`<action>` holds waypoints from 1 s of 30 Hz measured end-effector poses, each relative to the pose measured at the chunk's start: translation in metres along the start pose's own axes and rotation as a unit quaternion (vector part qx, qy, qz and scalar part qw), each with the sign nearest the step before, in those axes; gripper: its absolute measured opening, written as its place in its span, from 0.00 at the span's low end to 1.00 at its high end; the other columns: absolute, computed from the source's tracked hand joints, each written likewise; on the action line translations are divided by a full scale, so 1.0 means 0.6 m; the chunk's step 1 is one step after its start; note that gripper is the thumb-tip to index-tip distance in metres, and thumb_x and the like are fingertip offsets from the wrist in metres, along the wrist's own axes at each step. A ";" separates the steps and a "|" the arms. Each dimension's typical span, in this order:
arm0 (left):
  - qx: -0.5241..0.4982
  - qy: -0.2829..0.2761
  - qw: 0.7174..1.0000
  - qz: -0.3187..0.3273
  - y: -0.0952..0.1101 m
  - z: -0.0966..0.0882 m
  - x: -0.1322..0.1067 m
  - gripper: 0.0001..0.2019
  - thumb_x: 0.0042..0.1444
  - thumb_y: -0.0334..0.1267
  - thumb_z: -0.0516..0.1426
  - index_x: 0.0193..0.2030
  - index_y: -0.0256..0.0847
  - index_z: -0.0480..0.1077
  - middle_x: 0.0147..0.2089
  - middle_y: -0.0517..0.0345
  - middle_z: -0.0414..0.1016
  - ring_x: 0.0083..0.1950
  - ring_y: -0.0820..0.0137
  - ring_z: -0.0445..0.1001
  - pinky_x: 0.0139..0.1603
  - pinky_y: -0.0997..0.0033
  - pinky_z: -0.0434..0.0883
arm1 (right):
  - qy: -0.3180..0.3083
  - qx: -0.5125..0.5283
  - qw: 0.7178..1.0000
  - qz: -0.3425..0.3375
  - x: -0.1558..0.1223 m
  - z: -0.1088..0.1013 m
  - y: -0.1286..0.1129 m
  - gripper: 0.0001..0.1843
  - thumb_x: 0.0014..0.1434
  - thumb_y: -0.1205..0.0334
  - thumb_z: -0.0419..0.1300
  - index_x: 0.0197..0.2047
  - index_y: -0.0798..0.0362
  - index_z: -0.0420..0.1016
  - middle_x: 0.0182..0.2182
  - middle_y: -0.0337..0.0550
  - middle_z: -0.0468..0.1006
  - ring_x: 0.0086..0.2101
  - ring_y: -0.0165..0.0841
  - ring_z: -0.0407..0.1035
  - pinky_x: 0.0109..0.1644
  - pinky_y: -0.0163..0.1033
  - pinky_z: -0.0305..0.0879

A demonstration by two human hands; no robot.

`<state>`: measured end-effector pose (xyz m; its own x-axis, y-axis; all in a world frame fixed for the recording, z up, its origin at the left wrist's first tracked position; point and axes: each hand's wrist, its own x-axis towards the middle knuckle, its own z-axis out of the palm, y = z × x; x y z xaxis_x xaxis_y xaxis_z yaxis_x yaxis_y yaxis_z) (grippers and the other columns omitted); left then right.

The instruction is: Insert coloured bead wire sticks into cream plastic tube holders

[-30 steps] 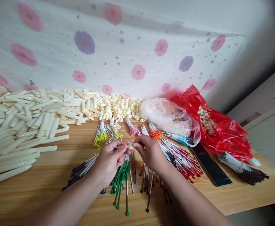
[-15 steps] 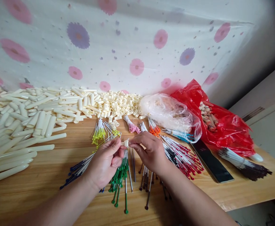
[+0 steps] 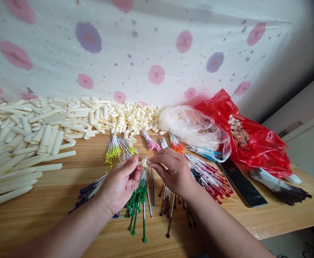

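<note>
Above the middle of the wooden table, my left hand point(image 3: 123, 182) pinches a small cream plastic piece point(image 3: 144, 162) between thumb and curled fingers. My right hand point(image 3: 173, 170) meets it from the right, thumb and forefinger pinched at the piece's edge; what lies between those fingertips is too small to tell. Beneath the hands lie green-tipped white sticks point(image 3: 137, 204) and dark brown-tipped sticks point(image 3: 170, 211). A thin pair of metal tweezers point(image 3: 153, 190) points toward me between them. Blue-tipped sticks point(image 3: 88, 191) are partly covered by my left wrist.
Long cream tubes point(image 3: 38, 129) and short slotted cream pieces point(image 3: 135, 116) are heaped along the back. Yellow point(image 3: 113, 150), pink point(image 3: 150, 141), orange point(image 3: 176, 144) and red-tipped sticks point(image 3: 210, 179) lie around. On the right are a clear bag point(image 3: 191, 125), red bag point(image 3: 267, 147) and black flat strip point(image 3: 243, 186).
Both hands stay almost in place around the cream piece, with only slight finger movement. The whole view has shifted a little.
</note>
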<state>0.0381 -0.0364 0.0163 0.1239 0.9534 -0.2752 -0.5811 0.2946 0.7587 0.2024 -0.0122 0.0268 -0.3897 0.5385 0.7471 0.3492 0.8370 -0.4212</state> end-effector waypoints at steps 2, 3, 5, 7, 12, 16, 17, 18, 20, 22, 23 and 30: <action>0.017 -0.004 1.000 0.012 -0.001 0.001 0.000 0.18 0.38 0.42 0.69 0.23 0.34 0.65 0.19 0.65 0.66 0.16 0.87 0.52 0.13 0.90 0.50 | -0.004 -0.011 1.000 0.000 0.000 0.002 0.001 0.02 0.59 0.67 0.59 0.36 0.53 0.72 0.31 0.43 0.77 0.33 0.30 0.69 0.38 0.36 0.67; 0.024 -0.007 0.999 0.019 -0.001 0.001 0.000 0.18 0.39 0.42 0.69 0.23 0.33 0.65 0.19 0.65 0.66 0.16 0.87 0.52 0.13 0.90 0.50 | -0.009 -0.018 1.000 0.004 0.000 0.003 0.001 0.02 0.59 0.66 0.58 0.35 0.54 0.72 0.30 0.43 0.76 0.32 0.30 0.69 0.38 0.36 0.67; 0.039 -0.013 0.999 0.032 -0.002 0.001 0.000 0.18 0.40 0.42 0.68 0.23 0.34 0.65 0.19 0.65 0.65 0.16 0.87 0.52 0.14 0.89 0.50 | -0.027 -0.031 0.999 0.019 0.000 0.003 0.001 0.04 0.60 0.65 0.57 0.33 0.54 0.72 0.29 0.43 0.75 0.31 0.30 0.68 0.36 0.35 0.65; 0.055 -0.013 0.997 0.046 -0.004 0.001 0.001 0.17 0.40 0.42 0.68 0.24 0.34 0.65 0.19 0.64 0.66 0.16 0.87 0.53 0.15 0.88 0.51 | -0.049 -0.045 0.997 0.044 0.000 0.005 0.000 0.09 0.62 0.62 0.55 0.30 0.55 0.70 0.27 0.43 0.73 0.29 0.30 0.66 0.34 0.35 0.62; 0.077 -0.003 0.995 0.067 -0.009 0.001 0.001 0.16 0.40 0.41 0.68 0.27 0.35 0.68 0.18 0.63 0.68 0.16 0.86 0.55 0.16 0.87 0.51 | -0.067 -0.078 0.987 0.121 -0.003 0.017 -0.006 0.18 0.65 0.59 0.48 0.23 0.53 0.62 0.20 0.38 0.63 0.22 0.27 0.57 0.26 0.34 0.52; 0.070 0.004 0.995 0.073 -0.008 0.003 0.000 0.16 0.38 0.41 0.69 0.27 0.35 0.69 0.19 0.63 0.68 0.17 0.86 0.55 0.16 0.87 0.51 | -0.062 -0.046 0.987 0.142 -0.006 0.020 -0.001 0.17 0.64 0.56 0.50 0.25 0.54 0.64 0.21 0.37 0.64 0.23 0.27 0.58 0.27 0.33 0.53; 0.068 0.005 0.995 0.074 -0.008 0.003 0.000 0.16 0.39 0.41 0.69 0.26 0.35 0.69 0.19 0.63 0.68 0.17 0.86 0.55 0.16 0.87 0.51 | -0.058 -0.030 0.989 0.135 -0.006 0.019 0.000 0.15 0.63 0.55 0.52 0.28 0.54 0.66 0.24 0.39 0.67 0.26 0.28 0.61 0.29 0.33 0.56; 0.067 0.005 0.995 0.074 -0.008 0.003 0.000 0.16 0.39 0.42 0.68 0.25 0.35 0.68 0.19 0.63 0.67 0.17 0.86 0.55 0.16 0.87 0.51 | -0.053 -0.016 0.991 0.124 -0.006 0.017 0.002 0.12 0.62 0.56 0.53 0.31 0.55 0.67 0.26 0.41 0.69 0.28 0.28 0.62 0.31 0.33 0.58; 0.066 0.005 0.995 0.074 -0.008 0.003 0.000 0.16 0.39 0.42 0.68 0.25 0.35 0.68 0.19 0.64 0.67 0.16 0.86 0.55 0.16 0.86 0.50 | -0.047 -0.008 0.993 0.105 -0.005 0.016 0.003 0.10 0.62 0.59 0.54 0.33 0.55 0.68 0.28 0.42 0.70 0.30 0.29 0.64 0.34 0.34 0.59; 0.072 0.004 0.995 0.076 -0.008 0.003 0.001 0.16 0.40 0.42 0.68 0.25 0.35 0.68 0.19 0.63 0.67 0.16 0.86 0.54 0.16 0.86 0.50 | -0.051 -0.032 0.993 0.103 -0.004 0.016 0.000 0.10 0.63 0.61 0.52 0.31 0.55 0.67 0.27 0.42 0.69 0.29 0.30 0.63 0.33 0.34 0.59; 0.076 0.003 0.994 0.077 -0.009 0.003 0.001 0.16 0.40 0.42 0.68 0.25 0.35 0.68 0.19 0.63 0.67 0.16 0.86 0.54 0.16 0.86 0.50 | -0.058 -0.048 0.991 0.109 -0.003 0.017 -0.001 0.10 0.63 0.62 0.51 0.30 0.55 0.66 0.26 0.42 0.68 0.28 0.30 0.62 0.32 0.34 0.58; 0.067 -0.002 0.995 0.070 -0.007 0.007 -0.003 0.15 0.40 0.41 0.68 0.26 0.35 0.68 0.20 0.63 0.67 0.17 0.86 0.54 0.16 0.87 0.51 | -0.042 -0.018 0.993 0.106 -0.004 0.024 -0.004 0.10 0.63 0.62 0.50 0.31 0.55 0.66 0.27 0.41 0.68 0.28 0.29 0.62 0.32 0.34 0.59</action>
<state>0.0435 -0.0392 0.0160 0.0523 0.9858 -0.1598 -0.4806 0.1651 0.8613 0.1904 -0.0140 0.0186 -0.3736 0.7105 0.5964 0.4609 0.7001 -0.5454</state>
